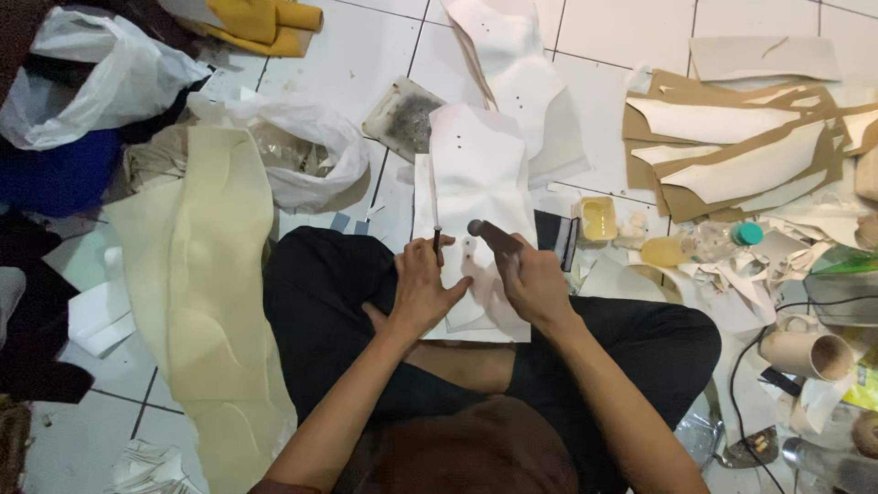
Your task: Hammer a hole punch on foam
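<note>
Punch (436,240) upright in left hand (422,291)

- Two hands: left (422,291), right (533,285)
- One punch (436,240), one hammer (487,234)
- Two plastic bags: (91,78), (306,151)
- One yellow tub (598,219)
- One small bottle with a teal cap (722,240)
- One cardboard tube (807,354)
- One long foam sheet (206,293)
- One sponge (405,117)

white shaped panel (480,183) | flat on lap | thin dark punch (436,240), seemingly upright on it
</note>
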